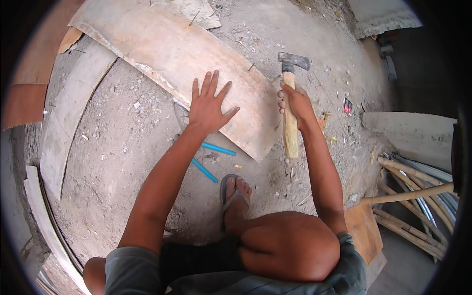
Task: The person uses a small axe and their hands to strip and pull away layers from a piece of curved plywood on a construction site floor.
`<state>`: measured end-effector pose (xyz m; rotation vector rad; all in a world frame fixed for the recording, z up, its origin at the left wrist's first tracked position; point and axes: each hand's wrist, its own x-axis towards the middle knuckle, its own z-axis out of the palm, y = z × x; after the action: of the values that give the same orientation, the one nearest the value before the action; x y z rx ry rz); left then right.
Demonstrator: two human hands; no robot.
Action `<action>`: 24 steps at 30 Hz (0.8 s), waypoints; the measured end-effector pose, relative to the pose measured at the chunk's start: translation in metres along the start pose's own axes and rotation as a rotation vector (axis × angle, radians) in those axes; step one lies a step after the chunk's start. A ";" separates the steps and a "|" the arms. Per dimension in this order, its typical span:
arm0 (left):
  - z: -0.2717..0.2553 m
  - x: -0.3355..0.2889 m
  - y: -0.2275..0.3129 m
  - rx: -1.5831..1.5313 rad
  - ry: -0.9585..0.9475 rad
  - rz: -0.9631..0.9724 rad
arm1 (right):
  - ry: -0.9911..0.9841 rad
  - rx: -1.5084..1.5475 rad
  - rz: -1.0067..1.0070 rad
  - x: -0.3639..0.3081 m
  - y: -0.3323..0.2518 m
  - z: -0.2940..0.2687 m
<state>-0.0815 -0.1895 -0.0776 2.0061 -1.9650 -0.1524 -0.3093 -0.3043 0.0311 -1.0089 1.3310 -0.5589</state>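
Observation:
My left hand (209, 109) is spread flat on a long, worn plywood board (152, 44), near its lower edge. My right hand (299, 103) is wrapped round the pale wooden handle of a hammer (290, 132). Its dark metal head points away from me, just right of the board's end. A bent nail (251, 67) sticks up from the board's right edge, and another nail (194, 18) stands farther up. Below my left hand lies a tool with two blue handles (218, 148); my forearm hides part of it, so its kind is unclear.
Curved board strips (76, 110) lie at the left, beside reddish-brown sheets (27, 98). Bamboo poles (410, 196) and metal lengths are piled at the right, near a concrete block (413, 135). My sandalled foot (236, 196) rests on dusty ground strewn with small debris.

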 end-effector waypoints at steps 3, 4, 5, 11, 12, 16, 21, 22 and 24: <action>0.001 0.000 0.002 -0.002 -0.006 0.000 | 0.227 0.061 -0.096 0.006 0.004 -0.001; 0.001 0.000 0.000 0.011 -0.014 0.001 | 0.249 0.027 -0.104 0.002 0.006 0.010; 0.003 -0.002 0.001 0.016 -0.025 0.006 | 0.211 -0.017 -0.127 0.000 0.016 0.016; 0.003 -0.001 -0.002 0.011 0.011 0.016 | -0.050 -0.196 -0.014 -0.006 0.029 0.042; 0.003 -0.001 -0.001 0.011 0.011 0.016 | 0.069 -0.427 -0.203 -0.005 0.032 0.030; 0.005 -0.004 -0.005 -0.002 0.020 0.009 | 0.241 -0.876 -0.492 -0.021 0.016 0.024; 0.005 -0.005 -0.005 -0.010 0.033 0.010 | 0.286 -0.974 -0.618 -0.048 0.011 0.045; 0.005 -0.004 -0.002 -0.009 0.039 0.013 | 0.290 -0.976 -0.615 -0.046 0.013 0.044; 0.006 -0.003 0.002 -0.013 0.045 0.022 | 0.237 -1.213 -0.370 -0.032 0.016 0.041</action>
<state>-0.0852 -0.1878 -0.0826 1.9619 -1.9529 -0.1138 -0.2793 -0.2587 0.0316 -2.2567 1.7156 -0.0707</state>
